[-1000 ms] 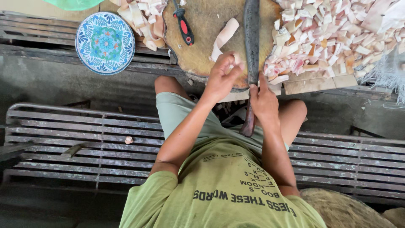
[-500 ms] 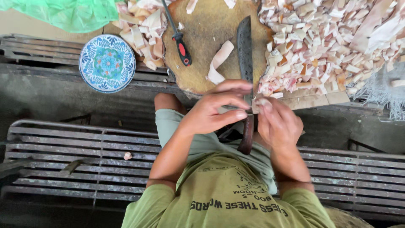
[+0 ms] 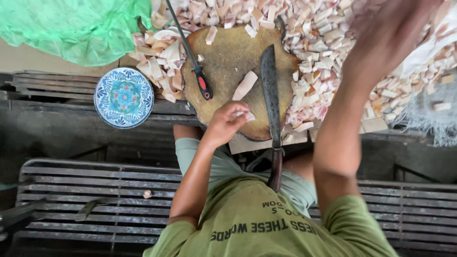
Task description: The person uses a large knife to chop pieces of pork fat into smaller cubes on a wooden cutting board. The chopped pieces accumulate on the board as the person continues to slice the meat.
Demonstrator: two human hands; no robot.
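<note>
The left hand point(image 3: 227, 123) rests at the six o'clock edge of the round wooden chopping block point(image 3: 223, 71), its fingers curled together and pinching a small pale piece point(image 3: 248, 115) against the wood. At about twelve o'clock from that hand, near the middle of the block, lies a longer pale strip point(image 3: 245, 85), apart from the fingers. Just to the three o'clock side of the hand a long cleaver-like knife point(image 3: 270, 90) lies flat on the block, blade pointing to twelve o'clock, its dark handle point(image 3: 275, 169) hanging off the block's near edge over the person's lap; neither hand touches it. The right hand point(image 3: 388, 35) is raised at the two o'clock corner of the view, blurred and close to the camera, above the heap of cut pinkish-white chunks point(image 3: 328, 57); whether it is spread or closed on anything cannot be told. At ten o'clock on the block a thin steel rod with a red-and-black handle point(image 3: 203, 84) lies slanted, its shaft running up over more chunks point(image 3: 159, 62). Well off at nine o'clock a round plate with a blue floral pattern point(image 3: 124, 97) sits on dark slats, and green mesh netting point(image 3: 76, 26) fills the eleven o'clock corner. The person wears an olive-green shirt point(image 3: 266, 223) and sits on a slatted bench point(image 3: 95, 190).
</note>
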